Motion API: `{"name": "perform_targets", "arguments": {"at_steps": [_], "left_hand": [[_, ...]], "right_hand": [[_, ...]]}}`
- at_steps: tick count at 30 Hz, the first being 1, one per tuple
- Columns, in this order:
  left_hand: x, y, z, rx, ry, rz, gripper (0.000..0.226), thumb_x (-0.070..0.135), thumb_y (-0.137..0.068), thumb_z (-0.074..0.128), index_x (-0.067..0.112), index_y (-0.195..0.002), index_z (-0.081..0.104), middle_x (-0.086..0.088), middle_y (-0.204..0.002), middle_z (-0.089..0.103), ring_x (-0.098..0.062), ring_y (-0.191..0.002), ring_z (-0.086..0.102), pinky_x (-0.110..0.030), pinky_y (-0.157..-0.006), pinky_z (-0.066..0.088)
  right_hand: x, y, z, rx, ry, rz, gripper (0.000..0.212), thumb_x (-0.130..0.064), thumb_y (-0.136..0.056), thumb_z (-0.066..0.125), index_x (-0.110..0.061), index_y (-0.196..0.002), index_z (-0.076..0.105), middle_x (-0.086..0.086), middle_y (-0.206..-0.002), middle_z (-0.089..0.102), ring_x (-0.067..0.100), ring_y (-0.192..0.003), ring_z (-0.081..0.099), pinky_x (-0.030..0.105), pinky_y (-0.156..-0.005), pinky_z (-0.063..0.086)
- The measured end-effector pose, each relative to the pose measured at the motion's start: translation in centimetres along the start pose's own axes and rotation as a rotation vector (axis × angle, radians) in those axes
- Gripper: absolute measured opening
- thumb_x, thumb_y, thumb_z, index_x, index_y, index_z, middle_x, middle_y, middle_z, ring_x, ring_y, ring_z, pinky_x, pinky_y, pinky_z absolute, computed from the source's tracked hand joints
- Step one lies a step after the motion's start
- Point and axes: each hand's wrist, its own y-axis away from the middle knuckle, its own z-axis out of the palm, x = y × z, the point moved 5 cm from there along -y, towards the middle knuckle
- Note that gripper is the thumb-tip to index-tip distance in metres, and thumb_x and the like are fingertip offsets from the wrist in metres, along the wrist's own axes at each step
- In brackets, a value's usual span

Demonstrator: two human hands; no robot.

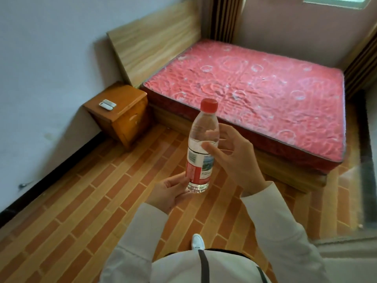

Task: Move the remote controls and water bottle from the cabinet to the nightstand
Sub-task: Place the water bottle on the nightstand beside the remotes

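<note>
Pinching water bottle (201, 148) base, left hand (170, 192); right hand (234, 158) spread beside it, touch unclear.

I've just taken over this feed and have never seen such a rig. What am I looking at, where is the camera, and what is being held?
There is no machine: a person wears one camera on the head, looking forward and down at both hands. The bottle stands upright between them; the left hand grips its base, and the right hand touches its side with loosely spread fingers. Ahead on the left, two remotes lie side by side on the nightstand, beside the bed.
</note>
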Motion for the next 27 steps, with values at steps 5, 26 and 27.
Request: {"name": "perform_targets", "arguments": {"at_steps": [5, 26, 27], "left_hand": [[3.7, -4.5, -0.7, 0.092, 0.040, 0.047, 0.034, 0.017, -0.082, 0.064, 0.016, -0.116, 0.066, -0.003, -0.108, 0.073, -0.019, -0.099, 0.070, -0.026, -0.081, 0.058], [23.5, -29.7, -11.2, 0.380, 0.156, 0.103, 0.057, 0.028, -0.066, 0.077, 0.020, -0.120, 0.061, 0.000, -0.114, 0.070, -0.015, -0.096, 0.071, -0.034, -0.084, 0.057], [24.8, -30.8, -11.8, 0.384, 0.140, 0.101, 0.061, 0.031, -0.064, 0.078, 0.021, -0.122, 0.061, 0.001, -0.116, 0.069, -0.015, -0.098, 0.070, -0.035, -0.088, 0.056]], "right_hand": [[1.0, -7.9, 1.6, -0.121, -0.047, -0.023, 0.054, -0.043, -0.078, 0.063, -0.020, -0.126, 0.054, -0.018, -0.112, 0.062, -0.002, -0.098, 0.063, 0.008, -0.077, 0.052], [5.1, -43.0, 13.8, -0.337, -0.124, -0.104, 0.055, -0.045, -0.075, 0.063, -0.021, -0.124, 0.055, -0.028, -0.109, 0.060, -0.016, -0.097, 0.059, 0.006, -0.075, 0.050], [5.2, -44.7, 14.4, -0.336, -0.135, -0.103, 0.056, -0.045, -0.075, 0.063, -0.020, -0.124, 0.055, -0.028, -0.109, 0.060, -0.016, -0.098, 0.059, 0.006, -0.075, 0.050]]}}
